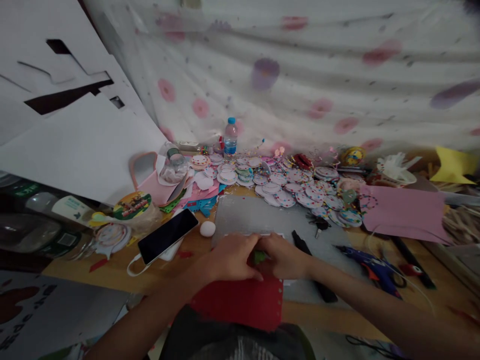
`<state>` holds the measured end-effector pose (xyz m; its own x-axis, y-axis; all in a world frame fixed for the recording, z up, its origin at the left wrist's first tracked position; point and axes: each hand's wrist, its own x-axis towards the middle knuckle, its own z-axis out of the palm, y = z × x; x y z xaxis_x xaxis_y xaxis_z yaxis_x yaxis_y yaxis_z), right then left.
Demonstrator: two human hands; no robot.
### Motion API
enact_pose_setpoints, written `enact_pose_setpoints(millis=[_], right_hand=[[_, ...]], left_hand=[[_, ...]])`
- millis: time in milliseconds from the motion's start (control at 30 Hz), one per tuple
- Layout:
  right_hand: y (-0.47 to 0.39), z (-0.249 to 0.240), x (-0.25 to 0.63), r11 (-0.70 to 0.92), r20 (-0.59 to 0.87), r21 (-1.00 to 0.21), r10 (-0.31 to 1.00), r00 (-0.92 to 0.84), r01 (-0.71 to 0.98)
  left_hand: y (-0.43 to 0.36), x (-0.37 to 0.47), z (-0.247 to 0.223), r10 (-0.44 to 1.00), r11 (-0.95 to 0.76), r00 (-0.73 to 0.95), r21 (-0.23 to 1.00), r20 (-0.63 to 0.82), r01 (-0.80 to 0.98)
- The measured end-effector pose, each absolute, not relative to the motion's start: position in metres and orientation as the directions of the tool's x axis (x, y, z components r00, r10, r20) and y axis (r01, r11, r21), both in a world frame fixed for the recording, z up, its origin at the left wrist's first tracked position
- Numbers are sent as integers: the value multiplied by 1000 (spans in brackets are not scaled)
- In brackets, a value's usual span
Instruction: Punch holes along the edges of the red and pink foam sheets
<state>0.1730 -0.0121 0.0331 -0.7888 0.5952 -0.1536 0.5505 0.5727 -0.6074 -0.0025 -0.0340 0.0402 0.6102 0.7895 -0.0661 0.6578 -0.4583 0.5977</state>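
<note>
My left hand [236, 255] and my right hand [287, 256] meet at the front of the table, fingertips nearly touching. Both have curled fingers, and what they pinch is mostly hidden. Between them shows a small green piece [258, 257], too blurred to name. Below them a red sheet [240, 305] with small dots along its right edge reaches over the table's front edge toward my lap. A strip of white paper shows just behind my fingers. Underneath is a grey mat [240, 215]. Right of my right hand lies a long black tool [300, 245], partly covered by my forearm.
Left are a smartphone [168, 236], a white egg-shaped object [207, 229] and a round tub [133, 206]. Behind lie many dotted paper discs [277, 180] and a water bottle [230, 136]. Right are keys [318, 227], a blue glue gun [371, 265] and pink card [407, 212].
</note>
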Motion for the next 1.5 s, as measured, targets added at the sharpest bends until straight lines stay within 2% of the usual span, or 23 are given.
enact_pose_setpoints(millis=[167,333,467,567,667,767,967,1167,1300,1500], right_hand=[[-14,22,169,574,-150,-540,654,-741,616],[-15,20,168,565,-152,-547,659,-736,618],[-17,23,173,496,-139,-645,672,-727,582],[-17,24,179,337,-178,-771,701,-690,541],[-15,29,185,138,-193,-902,718,-669,408],[-12,38,190,0,-194,-957,746,-637,292],[-12,38,192,-176,-350,-920,772,-530,350],[-13,24,192,-414,-445,-892,738,-507,181],[-11,19,197,-548,-488,-834,672,-558,70],[-13,22,197,-485,-463,-869,733,-498,94]], left_hand=[[-32,-3,32,802,-462,594,571,-57,679],[-31,-4,35,785,-481,616,559,-69,675],[-31,-14,42,794,-480,600,510,-91,713],[-32,-26,47,791,-473,601,506,-118,722],[-34,-33,50,803,-449,582,514,-126,731],[-36,-34,51,808,-437,577,540,-116,720],[-40,-28,52,840,-397,534,553,-103,732],[-44,-23,51,867,-369,490,543,-92,754],[-46,-22,51,881,-317,457,561,-126,765],[-46,-22,48,876,-282,447,561,-180,778]])
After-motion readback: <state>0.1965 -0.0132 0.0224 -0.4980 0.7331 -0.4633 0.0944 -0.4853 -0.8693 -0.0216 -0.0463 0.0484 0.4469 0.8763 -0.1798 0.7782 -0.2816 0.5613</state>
